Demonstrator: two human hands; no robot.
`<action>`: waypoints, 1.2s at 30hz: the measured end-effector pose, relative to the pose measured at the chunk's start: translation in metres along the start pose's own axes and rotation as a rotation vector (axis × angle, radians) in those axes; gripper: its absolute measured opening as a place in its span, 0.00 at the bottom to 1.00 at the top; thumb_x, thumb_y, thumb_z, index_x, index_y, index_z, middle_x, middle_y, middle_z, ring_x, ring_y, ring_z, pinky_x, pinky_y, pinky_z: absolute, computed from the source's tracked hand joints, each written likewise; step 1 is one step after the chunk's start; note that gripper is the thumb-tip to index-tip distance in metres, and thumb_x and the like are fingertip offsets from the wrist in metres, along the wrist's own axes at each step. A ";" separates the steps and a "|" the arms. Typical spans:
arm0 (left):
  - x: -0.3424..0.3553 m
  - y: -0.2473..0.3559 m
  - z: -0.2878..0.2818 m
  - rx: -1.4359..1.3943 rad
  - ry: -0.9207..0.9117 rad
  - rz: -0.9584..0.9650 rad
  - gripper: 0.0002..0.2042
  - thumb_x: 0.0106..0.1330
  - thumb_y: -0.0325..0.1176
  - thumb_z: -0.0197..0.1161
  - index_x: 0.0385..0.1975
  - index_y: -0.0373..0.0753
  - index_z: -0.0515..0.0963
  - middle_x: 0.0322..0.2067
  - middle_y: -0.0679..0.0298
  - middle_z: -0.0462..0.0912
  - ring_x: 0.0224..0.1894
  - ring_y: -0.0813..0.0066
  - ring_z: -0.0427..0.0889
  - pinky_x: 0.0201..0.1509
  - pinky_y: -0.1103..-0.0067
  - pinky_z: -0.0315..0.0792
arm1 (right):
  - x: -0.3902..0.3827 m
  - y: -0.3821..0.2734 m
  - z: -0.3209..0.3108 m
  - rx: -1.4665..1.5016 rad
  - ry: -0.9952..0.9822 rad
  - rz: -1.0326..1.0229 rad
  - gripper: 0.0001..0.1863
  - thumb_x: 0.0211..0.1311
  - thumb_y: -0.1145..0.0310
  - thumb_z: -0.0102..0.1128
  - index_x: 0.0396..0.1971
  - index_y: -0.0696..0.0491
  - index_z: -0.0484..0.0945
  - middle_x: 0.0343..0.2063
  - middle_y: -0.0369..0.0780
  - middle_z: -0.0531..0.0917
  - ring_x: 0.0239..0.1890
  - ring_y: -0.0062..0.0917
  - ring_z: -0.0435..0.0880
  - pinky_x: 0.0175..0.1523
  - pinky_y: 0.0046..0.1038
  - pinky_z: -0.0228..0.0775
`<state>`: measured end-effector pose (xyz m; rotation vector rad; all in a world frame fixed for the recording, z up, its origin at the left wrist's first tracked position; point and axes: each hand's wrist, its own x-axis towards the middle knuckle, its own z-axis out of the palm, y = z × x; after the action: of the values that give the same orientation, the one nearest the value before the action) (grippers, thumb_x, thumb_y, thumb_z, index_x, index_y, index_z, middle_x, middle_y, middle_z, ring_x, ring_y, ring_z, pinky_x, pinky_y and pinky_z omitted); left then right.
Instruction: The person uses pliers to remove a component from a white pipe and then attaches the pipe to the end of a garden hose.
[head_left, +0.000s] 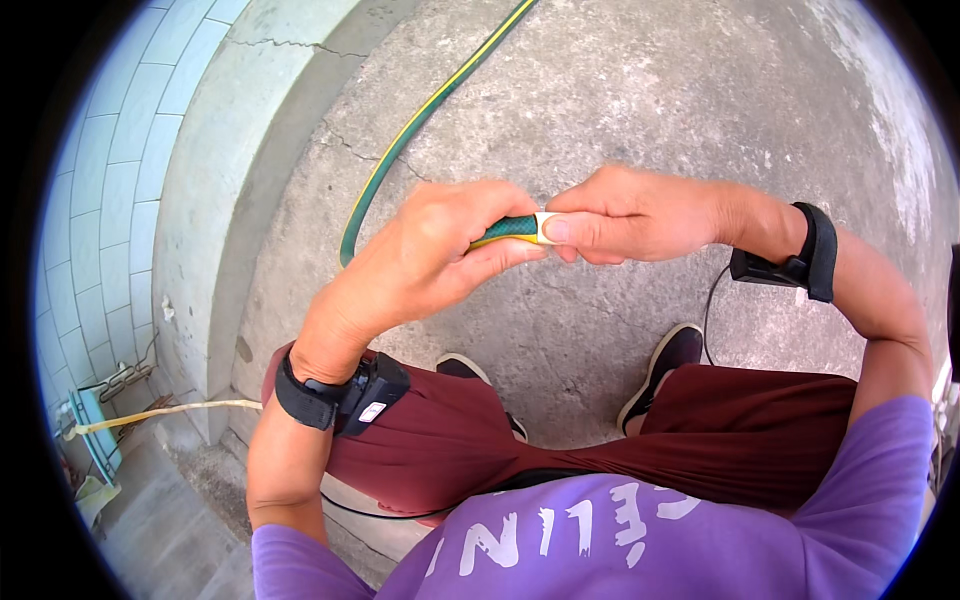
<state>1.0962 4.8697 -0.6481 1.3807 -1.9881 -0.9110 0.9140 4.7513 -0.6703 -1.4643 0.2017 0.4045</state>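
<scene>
My left hand (440, 245) is closed round a green garden hose (512, 229) with a yellow stripe, close to its end. At that end sits a white fitting (545, 228), pinched between the thumb and fingers of my right hand (630, 215). Hose and fitting meet between my two hands, which are held up in front of me almost touching. Most of the fitting is hidden under my right fingers. Past my left hand, the hose curves away along the ground toward the far edge.
Cracked concrete floor (600, 120) lies beneath, with a raised concrete ledge (250, 150) and a pale tiled wall (120, 190) on the left. A thin yellowish tube (180, 409) runs at lower left. A dark cable (708, 310) hangs from the black strap (818, 255) on my right wrist.
</scene>
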 end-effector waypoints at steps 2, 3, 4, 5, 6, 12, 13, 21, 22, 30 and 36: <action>-0.001 -0.001 0.001 0.032 -0.008 -0.019 0.11 0.52 0.29 0.65 0.34 0.34 0.75 0.22 0.60 0.77 0.23 0.69 0.76 0.26 0.80 0.68 | 0.001 -0.001 0.003 -0.293 0.138 -0.196 0.23 0.66 0.54 0.40 0.27 0.60 0.72 0.14 0.42 0.71 0.17 0.30 0.70 0.26 0.32 0.63; -0.002 0.000 0.001 0.034 -0.009 -0.021 0.11 0.52 0.29 0.65 0.34 0.34 0.75 0.22 0.60 0.77 0.23 0.69 0.76 0.26 0.80 0.68 | 0.001 -0.001 0.003 -0.292 0.137 -0.199 0.23 0.66 0.54 0.40 0.27 0.60 0.72 0.14 0.42 0.71 0.17 0.30 0.70 0.26 0.32 0.63; -0.002 0.000 0.002 0.006 0.001 -0.073 0.10 0.52 0.28 0.65 0.33 0.35 0.75 0.21 0.61 0.76 0.22 0.70 0.75 0.26 0.80 0.67 | 0.001 -0.001 0.003 -0.436 0.173 -0.217 0.22 0.65 0.55 0.41 0.27 0.60 0.71 0.15 0.44 0.72 0.18 0.34 0.72 0.27 0.34 0.64; -0.002 0.001 0.003 -0.023 0.011 -0.124 0.10 0.51 0.28 0.65 0.32 0.35 0.74 0.20 0.61 0.75 0.22 0.71 0.75 0.27 0.81 0.67 | 0.001 -0.002 0.003 -0.580 0.209 -0.234 0.21 0.65 0.55 0.41 0.27 0.60 0.71 0.16 0.46 0.74 0.20 0.37 0.74 0.27 0.35 0.64; -0.001 0.002 0.003 -0.021 0.012 -0.126 0.10 0.51 0.28 0.65 0.32 0.35 0.74 0.20 0.61 0.75 0.22 0.71 0.75 0.27 0.81 0.67 | 0.001 -0.005 0.003 -0.580 0.207 -0.236 0.21 0.65 0.55 0.41 0.27 0.60 0.71 0.16 0.46 0.74 0.20 0.37 0.74 0.27 0.35 0.64; 0.000 0.008 0.011 0.009 -0.044 -0.324 0.21 0.47 0.27 0.67 0.41 0.39 0.66 0.17 0.64 0.73 0.20 0.71 0.72 0.26 0.79 0.64 | 0.004 -0.011 0.008 -0.879 0.183 -0.243 0.20 0.63 0.57 0.44 0.25 0.60 0.71 0.15 0.48 0.75 0.21 0.44 0.75 0.28 0.39 0.66; -0.002 0.004 0.016 0.084 -0.023 -0.297 0.24 0.46 0.27 0.67 0.44 0.40 0.64 0.17 0.63 0.73 0.20 0.68 0.72 0.25 0.77 0.64 | 0.004 -0.012 0.010 -0.908 0.194 -0.247 0.19 0.63 0.57 0.45 0.25 0.60 0.70 0.14 0.47 0.75 0.20 0.44 0.75 0.27 0.39 0.66; -0.003 0.000 0.028 0.234 0.035 -0.206 0.34 0.44 0.25 0.67 0.54 0.41 0.59 0.18 0.57 0.75 0.23 0.55 0.74 0.28 0.73 0.67 | 0.000 -0.012 0.015 -1.006 0.212 -0.203 0.16 0.61 0.59 0.48 0.27 0.59 0.70 0.14 0.45 0.75 0.20 0.43 0.75 0.26 0.39 0.66; -0.002 0.002 0.026 0.175 0.021 -0.201 0.35 0.43 0.24 0.67 0.55 0.42 0.59 0.18 0.57 0.75 0.23 0.56 0.74 0.29 0.73 0.67 | 0.000 -0.011 0.014 -1.044 0.197 -0.256 0.16 0.61 0.59 0.48 0.27 0.59 0.70 0.14 0.45 0.75 0.20 0.43 0.75 0.26 0.39 0.66; 0.004 0.009 0.016 0.099 0.058 -0.188 0.36 0.42 0.23 0.66 0.55 0.42 0.59 0.18 0.59 0.76 0.21 0.61 0.74 0.28 0.75 0.67 | -0.005 -0.021 0.004 -1.003 0.191 -0.287 0.16 0.62 0.58 0.46 0.32 0.58 0.72 0.16 0.46 0.76 0.21 0.43 0.76 0.27 0.37 0.67; 0.002 0.006 0.015 0.059 0.119 -0.188 0.35 0.43 0.25 0.63 0.56 0.42 0.60 0.14 0.63 0.73 0.19 0.69 0.73 0.29 0.79 0.66 | 0.001 -0.019 0.001 -0.601 0.152 -0.251 0.18 0.60 0.56 0.51 0.29 0.59 0.73 0.16 0.44 0.76 0.20 0.32 0.77 0.27 0.32 0.67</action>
<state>1.0806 4.8724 -0.6525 1.6372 -1.8331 -0.8363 0.9218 4.7517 -0.6527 -2.0866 0.0110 0.1487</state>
